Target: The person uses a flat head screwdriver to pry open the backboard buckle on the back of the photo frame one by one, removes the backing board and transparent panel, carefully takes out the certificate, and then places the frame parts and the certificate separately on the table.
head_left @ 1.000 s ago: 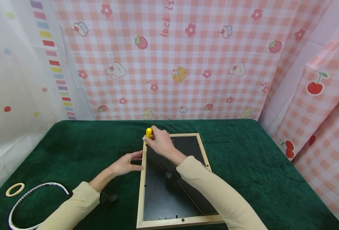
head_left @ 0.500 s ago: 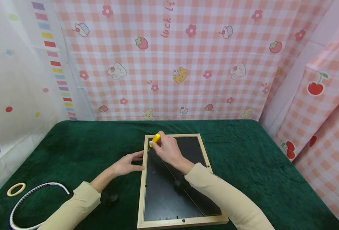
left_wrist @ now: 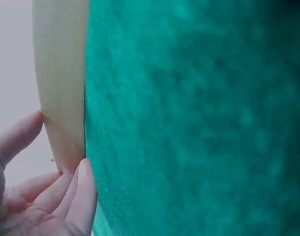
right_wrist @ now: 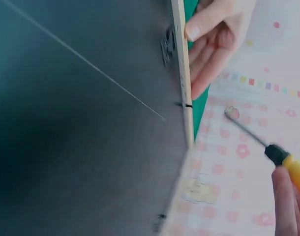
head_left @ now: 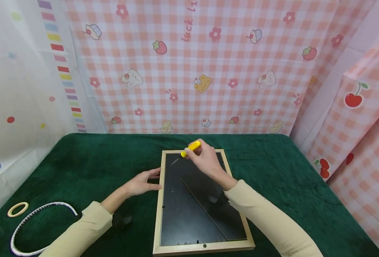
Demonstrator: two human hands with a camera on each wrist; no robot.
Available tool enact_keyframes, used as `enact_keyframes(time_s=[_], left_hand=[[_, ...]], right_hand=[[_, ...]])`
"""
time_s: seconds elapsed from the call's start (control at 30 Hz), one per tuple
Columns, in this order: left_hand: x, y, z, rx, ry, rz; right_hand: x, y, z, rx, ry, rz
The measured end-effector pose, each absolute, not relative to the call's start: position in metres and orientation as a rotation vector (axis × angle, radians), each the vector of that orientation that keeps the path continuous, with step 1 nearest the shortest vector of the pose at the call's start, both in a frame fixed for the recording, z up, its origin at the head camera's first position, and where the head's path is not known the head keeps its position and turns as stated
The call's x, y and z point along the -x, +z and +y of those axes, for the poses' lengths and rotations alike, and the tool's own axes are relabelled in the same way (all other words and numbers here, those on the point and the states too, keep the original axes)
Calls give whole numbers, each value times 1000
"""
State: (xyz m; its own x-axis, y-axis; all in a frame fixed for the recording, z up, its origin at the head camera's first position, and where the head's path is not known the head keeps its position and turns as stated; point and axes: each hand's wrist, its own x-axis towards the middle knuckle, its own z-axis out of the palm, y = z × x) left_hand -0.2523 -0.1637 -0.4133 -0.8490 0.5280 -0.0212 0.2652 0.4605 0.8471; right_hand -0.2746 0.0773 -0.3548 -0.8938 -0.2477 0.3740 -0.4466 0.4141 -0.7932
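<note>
The wooden frame (head_left: 158, 214) lies on the green-covered counter (head_left: 289, 171), dark backing board (head_left: 189, 217) up. The left hand (head_left: 141, 184) touches its left side, grip wide; the right hand's (head_left: 206, 160) grip pinches a yellow-handled screwdriver (head_left: 192, 148) above the far part, shaft pointing left.

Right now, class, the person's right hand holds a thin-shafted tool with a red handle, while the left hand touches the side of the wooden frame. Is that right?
Not quite: the tool's handle is yellow, not red, as the head view shows. The right hand does hold it, and the left hand does touch the wooden frame's side.
</note>
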Motion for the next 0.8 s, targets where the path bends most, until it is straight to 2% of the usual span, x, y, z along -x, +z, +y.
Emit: enact_keyframes(time_s=[0.17, 0.3, 0.53, 0.8], left_hand=[[253, -417, -166, -707, 1347, 2353], [252, -416, -169, -751, 1343, 2262], [248, -411, -172, -824, 1300, 2143], [247, -410, -173, -830, 1248, 2157]], right_hand=[[262, -371, 102, -518, 2053, -2466], [245, -385, 116, -455, 2323, -2474], [222, -401, 125, -416, 2521, -2535], [205, -403, 116, -355, 2571, -2496]])
